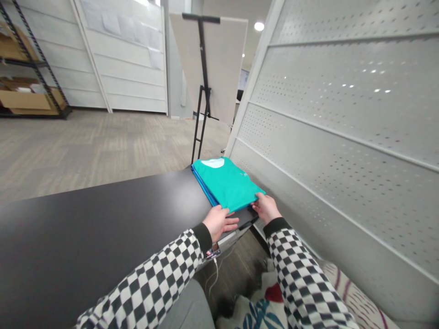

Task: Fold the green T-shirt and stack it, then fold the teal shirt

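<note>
A folded teal T-shirt [228,183] with a white patch at its neck lies on top of folded blue cloth [205,186] at the right end of the dark table. My left hand [219,222] pinches the near left corner of the teal shirt between thumb and fingers, the other fingers stretched out below. At the near right corner, my right hand [266,208] grips the shirt's edge, thumb on top. The fingers of that hand are partly hidden under the cloth.
The dark table [103,224] stretches to the left. A white perforated panel [329,119] rises close on the right. Behind the table stands a board on a black stand [202,55]. A shelf with cardboard boxes [27,100] stands far left. A white cable [216,274] hangs below the table edge.
</note>
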Demonstrator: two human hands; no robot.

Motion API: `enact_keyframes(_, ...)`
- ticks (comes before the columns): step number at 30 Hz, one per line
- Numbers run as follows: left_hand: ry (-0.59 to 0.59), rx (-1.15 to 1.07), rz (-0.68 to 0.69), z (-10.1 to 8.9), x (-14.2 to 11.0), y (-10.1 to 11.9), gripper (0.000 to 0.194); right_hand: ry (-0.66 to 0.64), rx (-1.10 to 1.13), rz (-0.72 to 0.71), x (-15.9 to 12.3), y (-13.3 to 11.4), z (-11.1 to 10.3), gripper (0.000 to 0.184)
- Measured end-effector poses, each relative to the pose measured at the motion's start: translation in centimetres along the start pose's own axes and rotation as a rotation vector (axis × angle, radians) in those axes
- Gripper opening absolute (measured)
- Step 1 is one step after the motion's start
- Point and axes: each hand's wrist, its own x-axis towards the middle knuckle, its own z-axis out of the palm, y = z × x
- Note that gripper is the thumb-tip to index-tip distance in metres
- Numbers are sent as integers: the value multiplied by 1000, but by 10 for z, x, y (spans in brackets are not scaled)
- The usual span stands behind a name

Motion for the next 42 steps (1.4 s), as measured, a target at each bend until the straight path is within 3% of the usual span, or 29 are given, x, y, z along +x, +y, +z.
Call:
enact_keyframes(3,-44,-6,-49,-6,-5,-1,56,-35,-15,-5,-6,0,-6,21)
enact_keyframes(7,-104,43,-73,-20,-20,-1,41,-124,-37,0,-21,-3,-14,30)
enact_keyframes(11,-134,183,-74,-53,-52,12,39,-147,-199,10,-45,4,-34,23)
enact_keyframes(15,-107,232,37,-116,-102,50,33,-193,-349,-64,-76,34,-62,18)
enact_keyframes(18,26,159,193,-180,-145,84,33,-266,-339,-73,-99,59,-76,23)
enact_keyframes(21,175,80,334,-243,-193,107,32,-324,-323,-107,-119,70,-72,33)
enact_keyframes(23,254,44,416,-276,-226,110,31,-361,-310,-173,-131,69,-55,39)
enact_keyframes(25,310,31,479,-299,-258,105,32,-433,-297,-240,-147,64,-23,42)
enact_keyframes(29,390,77,553,-313,-316,78,36,-658,-353,-378,-202,66,66,40)
enact_keyframes(32,449,147,590,-319,-355,55,41,-824,-540,-695,-266,91,127,30)
enact_keyframes(35,583,270,629,-338,-397,37,43,-991,-845,-1035,-326,121,160,47)
enact_keyframes(37,763,403,689,-357,-430,37,33,-962,-1034,-1124,-352,134,168,57)
enact_keyframes(40,1263,641,819,-389,-485,60,10,-905,-1138,-1129,-364,139,169,62)
enact_keyframes(41,1470,709,781,-401,-505,72,14,-905,-1140,-1128,-364,138,169,63)
enact_keyframes(42,1637,761,652,-413,-523,85,22,-904,-1136,-1129,-362,137,168,63)
